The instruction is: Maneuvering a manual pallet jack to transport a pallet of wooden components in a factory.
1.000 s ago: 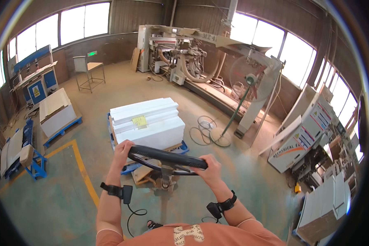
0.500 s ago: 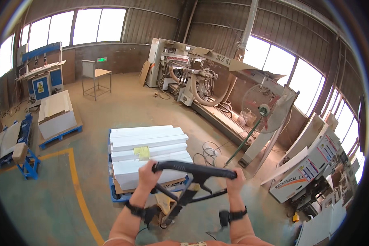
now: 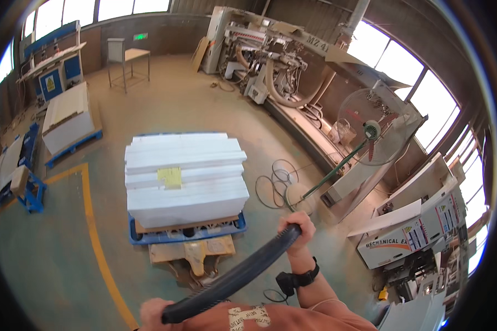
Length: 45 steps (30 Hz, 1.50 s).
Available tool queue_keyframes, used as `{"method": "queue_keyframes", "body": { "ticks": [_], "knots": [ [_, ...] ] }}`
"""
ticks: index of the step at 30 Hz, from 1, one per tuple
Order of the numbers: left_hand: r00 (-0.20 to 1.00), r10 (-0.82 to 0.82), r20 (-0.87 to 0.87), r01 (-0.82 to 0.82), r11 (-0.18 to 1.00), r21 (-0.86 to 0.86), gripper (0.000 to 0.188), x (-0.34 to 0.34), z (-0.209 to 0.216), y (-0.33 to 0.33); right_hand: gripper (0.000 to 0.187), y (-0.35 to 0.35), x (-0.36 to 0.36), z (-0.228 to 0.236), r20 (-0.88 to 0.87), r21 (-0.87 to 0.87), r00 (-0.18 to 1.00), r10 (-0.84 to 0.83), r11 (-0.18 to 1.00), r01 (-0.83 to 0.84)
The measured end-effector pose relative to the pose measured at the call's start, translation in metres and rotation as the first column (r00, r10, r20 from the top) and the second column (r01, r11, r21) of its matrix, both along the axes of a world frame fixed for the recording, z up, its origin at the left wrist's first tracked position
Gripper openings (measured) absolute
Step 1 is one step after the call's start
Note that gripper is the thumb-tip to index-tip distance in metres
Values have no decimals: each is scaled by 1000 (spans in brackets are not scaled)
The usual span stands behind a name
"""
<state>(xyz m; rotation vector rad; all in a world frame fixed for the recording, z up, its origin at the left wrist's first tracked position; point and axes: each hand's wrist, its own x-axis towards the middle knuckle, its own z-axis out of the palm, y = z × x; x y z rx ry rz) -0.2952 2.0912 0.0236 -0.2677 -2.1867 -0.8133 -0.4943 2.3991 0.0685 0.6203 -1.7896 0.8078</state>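
Both my hands are wrapped round the black handle bar (image 3: 237,274) of a yellow pallet jack (image 3: 196,252). At its upper right end is my right hand (image 3: 298,226), closed on the grip. My left hand (image 3: 153,314) is closed round the lower left end, close to my body and partly cut off by the lower edge. The bar slants from lower left to upper right. Beyond it, the jack's yellow body meets a blue pallet (image 3: 165,237) bearing a stack of long white boards (image 3: 188,201), with a yellow paper sheet (image 3: 169,177) on top. The forks are hidden beneath the load.
A floor fan (image 3: 371,130) and coiled cables (image 3: 276,182) stand right of the stack, before a long machine (image 3: 281,71). A white machine cabinet (image 3: 389,243) is at right. On the left are another loaded pallet (image 3: 69,124), a blue stand (image 3: 33,193) and a yellow floor line (image 3: 96,243).
The handle bar has come nearer my body and turned from nearly level to a steep slant. My left hand has dropped down and left; my right hand has shifted slightly left. The view has tilted downward.
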Motion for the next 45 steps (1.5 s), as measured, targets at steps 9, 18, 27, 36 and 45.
{"method": "queue_keyframes", "body": {
  "ticks": [9,18,27,36,45],
  "knots": [
    [926,368,87,-375,921,104,30,17,-2,36,23,-24,-61,-6,119,-52,943,310,951,-306],
    [886,464,-4,-453,867,208,28,-24,8,38,26,-83,-128,-11,73,-116,896,437,896,-428],
    [790,605,-94,-578,788,211,19,-81,23,-15,25,-187,-193,-13,63,-120,838,542,837,-533],
    [779,603,-175,-558,792,247,17,-136,23,-127,26,-308,-244,-14,58,-149,839,542,835,-529],
    [821,567,-59,-526,793,306,23,-192,20,-276,25,-431,-292,-16,184,-158,855,484,873,-461]
  ]
}}
